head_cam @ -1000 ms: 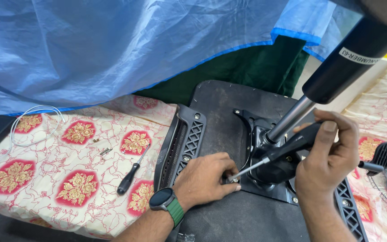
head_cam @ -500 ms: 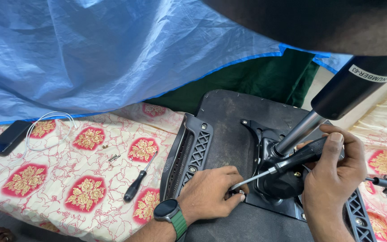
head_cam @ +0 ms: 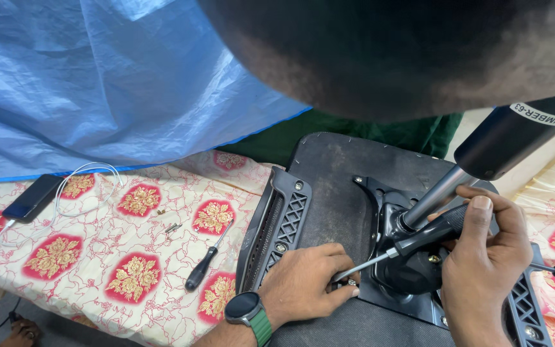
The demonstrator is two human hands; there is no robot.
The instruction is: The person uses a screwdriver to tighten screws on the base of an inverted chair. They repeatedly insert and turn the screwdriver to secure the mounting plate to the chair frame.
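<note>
The right hand (head_cam: 489, 257) is closed around the black handle of a screwdriver (head_cam: 419, 238). The thin metal shaft goes down toward 8 o'clock and its tip meets the left hand (head_cam: 309, 279). The left hand lies on the black seat (head_cam: 335, 193), which is turned bottom up, and its fingers pinch together around the tip, at a small screw (head_cam: 351, 282) that is mostly hidden. So the left hand is clenched at the tip, but I cannot tell if it really holds the screw. On the left wrist there is a watch (head_cam: 245, 306) with a green band.

Just at 3 o'clock from the left hand is the black metal plate (head_cam: 412, 276) fixed on the seat. A silver rod (head_cam: 435, 196) rises from it toward 1 o'clock into a black cylinder (head_cam: 515, 141). At 10 o'clock from the left hand a black armrest (head_cam: 277, 225) lies against the edge of the seat.

Everything rests on a cloth (head_cam: 97, 257) with red and gold flowers. On the cloth, at 9 o'clock from the left hand, lies a second screwdriver (head_cam: 203, 266), and near it some loose screws (head_cam: 171, 226). Far at 9 o'clock are a phone (head_cam: 30, 199) and a white cable (head_cam: 91, 177). A blue sheet (head_cam: 97, 83) covers the upper left, with green cloth (head_cam: 354, 125) below its edge.
</note>
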